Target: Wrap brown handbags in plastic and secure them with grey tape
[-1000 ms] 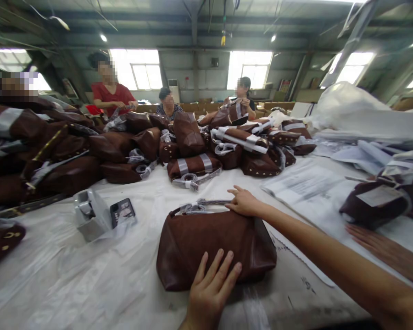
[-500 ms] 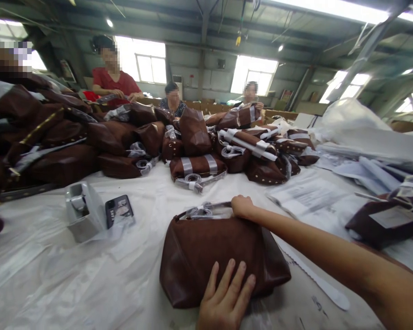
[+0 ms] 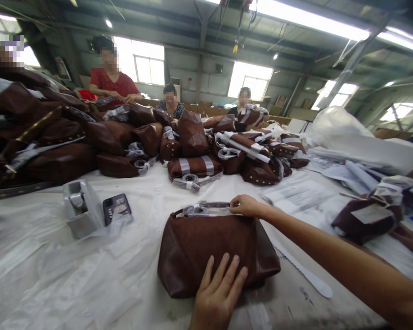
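A dark brown handbag (image 3: 192, 256) sits on the white-covered table in front of me. My left hand (image 3: 218, 288) lies on its near face, fingers spread and stretched out. Reaching over from the right, my right hand (image 3: 245, 205) has its fingers closed round the wrapped handle (image 3: 222, 206) at the bag's top edge. Clear plastic covers a coiled strap (image 3: 195, 210) beside the handle's left end. The bag's far side is hidden from me.
Many brown handbags (image 3: 115, 137) are heaped across the back. On the left are a grey tape dispenser (image 3: 80, 211) and a phone (image 3: 117, 206). A white strip (image 3: 309, 275) and a dark wrapped bag (image 3: 368, 217) lie on the right. Several people work beyond the heap.
My right hand's fingers have shifted slightly at the handle, while my left hand stays on the bag's face. The view has turned a little. A person at the back has lowered a bag.
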A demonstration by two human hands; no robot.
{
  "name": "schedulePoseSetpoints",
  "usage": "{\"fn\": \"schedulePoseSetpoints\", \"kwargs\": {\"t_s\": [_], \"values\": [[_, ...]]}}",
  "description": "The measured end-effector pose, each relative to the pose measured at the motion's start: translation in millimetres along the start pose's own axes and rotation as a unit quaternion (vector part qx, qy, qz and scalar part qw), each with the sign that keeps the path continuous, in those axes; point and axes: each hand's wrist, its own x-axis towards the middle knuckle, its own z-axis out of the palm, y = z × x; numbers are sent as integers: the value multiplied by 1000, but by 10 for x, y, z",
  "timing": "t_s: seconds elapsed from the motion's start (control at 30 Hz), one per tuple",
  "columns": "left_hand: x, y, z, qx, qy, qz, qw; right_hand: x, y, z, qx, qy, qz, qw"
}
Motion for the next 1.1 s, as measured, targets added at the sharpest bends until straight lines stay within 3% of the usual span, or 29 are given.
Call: {"fn": "schedulePoseSetpoints", "kwargs": {"t_s": [0.23,0.4,0.63,0.87,0.93,1.1], "values": [[-12,7,-19,-1,-17,1,1000,-230,130,45,65,121,6,990],[-29,13,5,-5,-12,5,1000,-260,134,117,218,105,-25,970],[-46,3,22,-4,-17,8,1000,-330,188,87,452,68,-91,884],[-42,20,-36,-2,-49,4,999,-693,162,52,556,93,-136,814],[-46,16,-35,5,-56,7,998,-822,167,81,540,116,-154,819],[-25,3,-19,12,-37,15,999,-1175,237,232,410,207,-181,870]]}}
